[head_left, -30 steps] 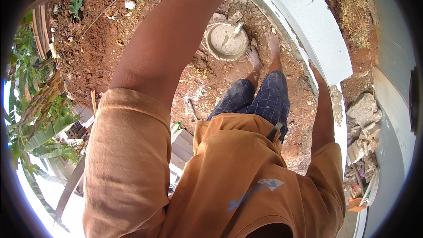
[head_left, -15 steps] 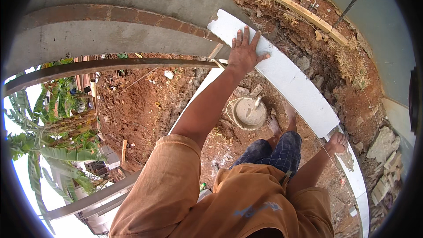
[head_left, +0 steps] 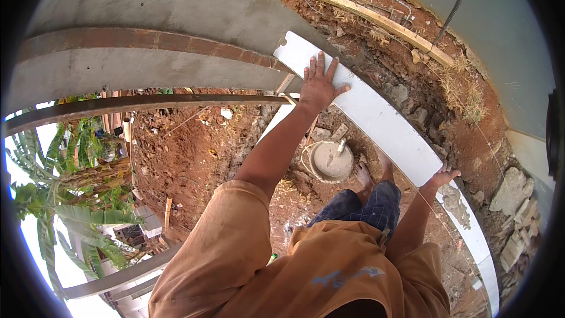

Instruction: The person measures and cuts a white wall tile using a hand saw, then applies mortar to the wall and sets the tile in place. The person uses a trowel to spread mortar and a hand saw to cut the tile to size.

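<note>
A long white lightweight building block (head_left: 385, 116) lies along the top of a low wall, its far end against the grey plastered wall. My left hand (head_left: 319, 89) rests flat on its far part, fingers spread. At its near right end, my right hand (head_left: 438, 178) grips the block's end, with its fingers partly hidden. Beyond that hand, the lower course of white blocks (head_left: 478, 241) curves toward the bottom right, with a patch of grey mortar (head_left: 456, 206) on its top.
A round bucket (head_left: 331, 161) of mortar, with a tool in it, stands beside my feet. A string line runs beside the wall. Broken concrete (head_left: 511, 191) lies at the right, a timber batten (head_left: 359, 12) at the far side. A brown beam (head_left: 147, 101) crosses at the left.
My right hand has shifted from a fist beside the block's end to a grip at the end itself. My left hand stays flat on the block. The view has tilted slightly.
</note>
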Motion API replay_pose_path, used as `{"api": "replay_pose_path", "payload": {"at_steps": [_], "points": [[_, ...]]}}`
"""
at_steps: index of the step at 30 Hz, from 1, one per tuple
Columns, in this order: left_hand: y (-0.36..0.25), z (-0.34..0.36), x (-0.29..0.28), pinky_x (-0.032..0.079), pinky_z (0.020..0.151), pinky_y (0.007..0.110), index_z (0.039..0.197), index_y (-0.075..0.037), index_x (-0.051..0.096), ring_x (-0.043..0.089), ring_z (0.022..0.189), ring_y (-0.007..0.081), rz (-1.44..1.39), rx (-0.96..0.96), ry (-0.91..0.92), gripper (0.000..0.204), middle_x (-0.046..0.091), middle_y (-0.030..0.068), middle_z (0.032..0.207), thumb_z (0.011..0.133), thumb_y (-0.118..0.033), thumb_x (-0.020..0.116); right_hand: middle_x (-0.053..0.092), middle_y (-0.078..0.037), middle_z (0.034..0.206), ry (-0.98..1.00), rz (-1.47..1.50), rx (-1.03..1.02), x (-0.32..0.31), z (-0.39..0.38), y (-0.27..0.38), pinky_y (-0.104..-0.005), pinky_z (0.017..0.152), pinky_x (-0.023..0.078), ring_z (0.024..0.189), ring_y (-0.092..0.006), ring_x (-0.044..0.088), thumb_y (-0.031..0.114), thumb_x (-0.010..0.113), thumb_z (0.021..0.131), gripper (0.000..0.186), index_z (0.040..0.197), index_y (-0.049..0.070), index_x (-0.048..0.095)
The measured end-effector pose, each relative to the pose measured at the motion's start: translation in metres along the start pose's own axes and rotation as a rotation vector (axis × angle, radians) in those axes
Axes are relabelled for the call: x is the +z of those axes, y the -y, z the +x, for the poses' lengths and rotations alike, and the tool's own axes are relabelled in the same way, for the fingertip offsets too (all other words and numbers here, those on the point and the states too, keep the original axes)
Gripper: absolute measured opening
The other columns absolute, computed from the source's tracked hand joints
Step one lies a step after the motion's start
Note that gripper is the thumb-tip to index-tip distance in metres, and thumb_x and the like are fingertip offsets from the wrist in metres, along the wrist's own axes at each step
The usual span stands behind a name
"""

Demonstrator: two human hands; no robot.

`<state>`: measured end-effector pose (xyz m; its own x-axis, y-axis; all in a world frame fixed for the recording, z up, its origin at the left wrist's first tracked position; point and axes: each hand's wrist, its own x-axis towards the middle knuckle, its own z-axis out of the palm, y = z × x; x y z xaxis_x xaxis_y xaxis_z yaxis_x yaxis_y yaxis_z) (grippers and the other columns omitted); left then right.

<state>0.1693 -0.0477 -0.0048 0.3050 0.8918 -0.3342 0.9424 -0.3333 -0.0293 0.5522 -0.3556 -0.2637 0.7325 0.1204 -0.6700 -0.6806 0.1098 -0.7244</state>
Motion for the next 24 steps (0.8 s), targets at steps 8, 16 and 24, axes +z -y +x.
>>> {"api": "replay_pose_path", "payload": {"at_steps": [8, 16, 24], "points": [[0.004, 0.007, 0.014, 0.018, 0.121, 0.057, 0.161, -0.022, 0.012, 0.012, 0.151, 0.0449, 0.016, -0.009, -0.036, 0.096, 0.008, 0.0258, 0.164, 0.089, -0.076, 0.043, 0.055, -0.001, 0.074, 0.192, 0.131, 0.255, 0.029, -0.042, 0.013, -0.0423, 0.071, 0.052, 0.07, -0.0216, 0.057, 0.073, 0.036, 0.095, 0.062, 0.089, 0.014, 0.055], [-0.036, -0.118, 0.049, 0.02, 0.12, 0.056, 0.158, -0.01, 0.021, 0.02, 0.149, 0.0435, -0.565, -0.309, -0.354, 0.087, 0.018, 0.0272, 0.161, 0.095, -0.059, 0.055, 0.068, -0.011, 0.094, 0.575, -1.379, 0.285, -0.112, -0.105, 0.073, -0.0319, 0.057, 0.055, 0.069, -0.0198, 0.066, 0.026, 0.072, 0.089, 0.044, 0.124, 0.001, 0.06], [-0.057, -0.413, 0.298, 0.044, 0.108, 0.045, 0.139, -0.001, 0.054, 0.055, 0.129, 0.0386, -1.037, -0.779, 0.994, 0.071, 0.056, 0.0274, 0.138, 0.091, -0.052, 0.063, 0.067, -0.025, 0.114, 1.308, -2.25, -0.514, -0.003, -0.209, 0.038, -0.0486, 0.093, 0.05, 0.11, -0.0415, 0.063, 0.042, 0.066, 0.089, 0.051, 0.12, 0.002, 0.065]]}}
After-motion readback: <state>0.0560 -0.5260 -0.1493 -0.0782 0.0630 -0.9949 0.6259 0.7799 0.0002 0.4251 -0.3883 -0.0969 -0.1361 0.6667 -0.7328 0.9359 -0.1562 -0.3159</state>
